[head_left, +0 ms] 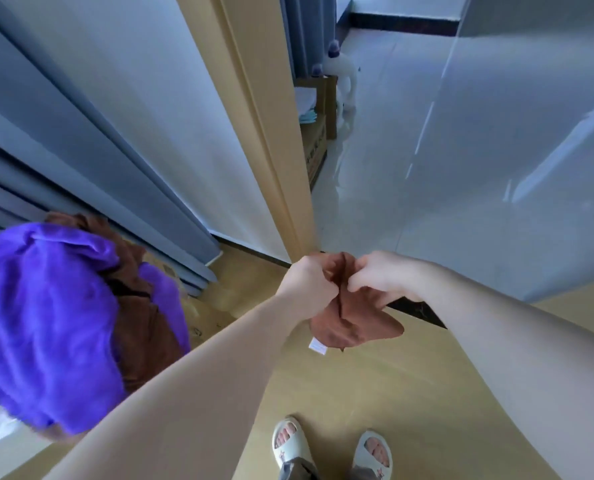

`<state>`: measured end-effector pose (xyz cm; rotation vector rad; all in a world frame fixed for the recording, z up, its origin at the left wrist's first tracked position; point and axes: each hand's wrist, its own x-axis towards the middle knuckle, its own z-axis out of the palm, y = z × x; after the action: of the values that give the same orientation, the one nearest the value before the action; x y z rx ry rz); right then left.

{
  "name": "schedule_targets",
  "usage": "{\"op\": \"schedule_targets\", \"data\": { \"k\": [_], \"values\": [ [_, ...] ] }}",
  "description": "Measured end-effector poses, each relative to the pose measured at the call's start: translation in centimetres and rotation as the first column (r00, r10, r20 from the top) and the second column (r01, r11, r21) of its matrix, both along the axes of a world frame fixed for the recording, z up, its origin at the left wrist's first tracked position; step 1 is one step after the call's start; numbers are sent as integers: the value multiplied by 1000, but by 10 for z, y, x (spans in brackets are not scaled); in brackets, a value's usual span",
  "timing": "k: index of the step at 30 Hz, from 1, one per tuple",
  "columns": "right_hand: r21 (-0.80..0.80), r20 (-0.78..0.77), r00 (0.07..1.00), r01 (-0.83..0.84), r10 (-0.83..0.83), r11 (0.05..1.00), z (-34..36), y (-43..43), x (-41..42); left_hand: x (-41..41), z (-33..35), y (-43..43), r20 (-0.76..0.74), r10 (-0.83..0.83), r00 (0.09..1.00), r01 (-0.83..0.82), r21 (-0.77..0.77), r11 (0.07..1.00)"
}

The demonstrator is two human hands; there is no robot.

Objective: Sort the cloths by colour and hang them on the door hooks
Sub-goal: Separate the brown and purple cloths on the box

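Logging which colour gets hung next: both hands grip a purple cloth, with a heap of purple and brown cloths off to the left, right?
Not quite. In the head view the left hand and right hand grip a brown cloth, not a purple one. The heap of purple and brown cloths does lie off to the left.

Both hands, L (307, 282) & R (380, 277), pinch brown cloth (352, 322) by door frame (271, 133); purple cloth (42, 313) heaped at left.

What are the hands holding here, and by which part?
Both the left hand and the right hand pinch one brown cloth at its bunched upper edge; the rest hangs below.
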<state>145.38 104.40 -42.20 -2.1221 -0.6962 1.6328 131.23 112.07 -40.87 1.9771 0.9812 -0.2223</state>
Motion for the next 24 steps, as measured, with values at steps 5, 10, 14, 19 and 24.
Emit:
{"op": "schedule_targets", "data": {
  "k": [5, 10, 14, 19, 24],
  "values": [
    [102, -5, 1000, -17, 18, 995, 81, 2, -11, -26, 87, 3, 53, 72, 996, -75, 41, 996],
    [198, -29, 996, -72, 80, 978, 163, 10, -40, -66, 168, 4, 101, 153, 983, -164, 105, 981],
    [270, -15, 992, -116, 124, 956, 226, 27, -63, -96, 218, 13, 210, 265, 941, -295, 131, 946],
    [329, 18, 984, -174, 178, 928, 283, 51, -99, -139, 266, 31, 314, 325, 892, -387, 157, 909],
    [425, -31, 989, -120, 146, 897, 316, 76, -151, -187, 292, 56, 395, 366, 843, -471, 212, 856]
  ]
}}
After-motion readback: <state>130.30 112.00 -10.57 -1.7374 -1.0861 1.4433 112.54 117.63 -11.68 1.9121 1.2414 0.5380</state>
